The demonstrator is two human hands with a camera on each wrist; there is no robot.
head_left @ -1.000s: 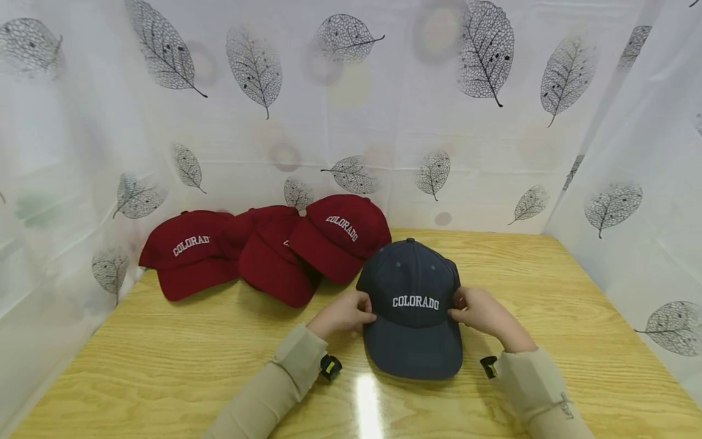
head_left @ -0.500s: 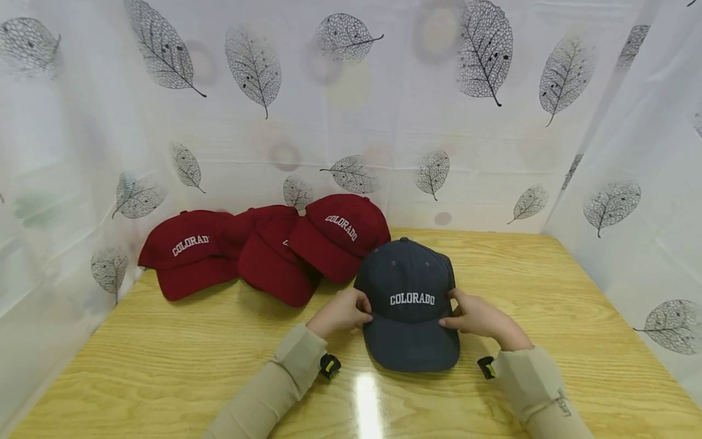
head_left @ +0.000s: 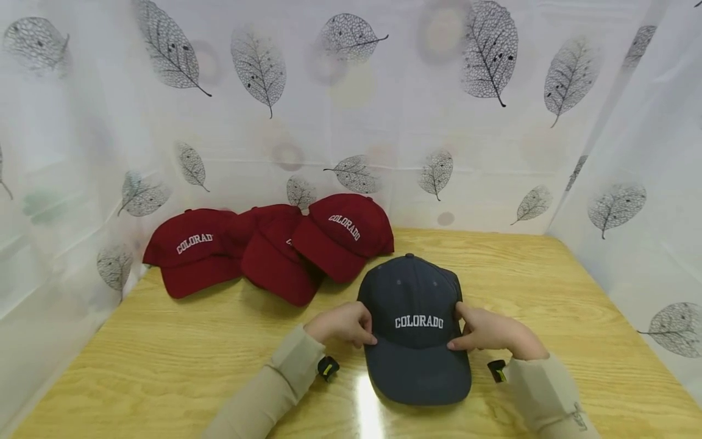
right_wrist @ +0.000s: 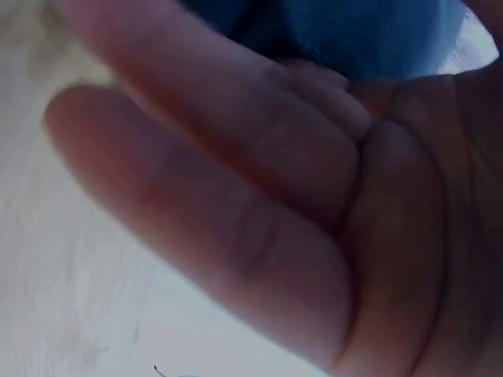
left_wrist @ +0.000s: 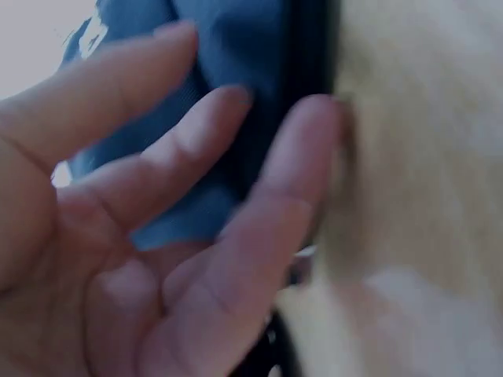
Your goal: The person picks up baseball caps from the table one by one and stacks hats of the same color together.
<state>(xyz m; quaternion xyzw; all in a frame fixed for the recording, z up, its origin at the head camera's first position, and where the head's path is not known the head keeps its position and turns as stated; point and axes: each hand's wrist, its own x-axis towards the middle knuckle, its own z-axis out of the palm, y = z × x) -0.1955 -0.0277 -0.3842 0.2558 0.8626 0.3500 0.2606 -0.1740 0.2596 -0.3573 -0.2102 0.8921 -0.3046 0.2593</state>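
Observation:
A dark navy baseball cap with white "COLORADO" lettering has its brim towards me in the head view. My left hand pinches its left side where crown meets brim. On the right side my right hand grips the same area, its thumb on the brim's edge. In the left wrist view the cap's dark blue cloth lies behind bent fingers. Only a strip of blue cloth shows past the fingers in the right wrist view.
Several dark red caps with the same lettering, such as the rightmost red cap, overlap at the back left of the wooden table. A white leaf-print curtain encloses the back and sides.
The navy cap has come nearer to me along the table, with both hands still on it. The red caps keep their places.

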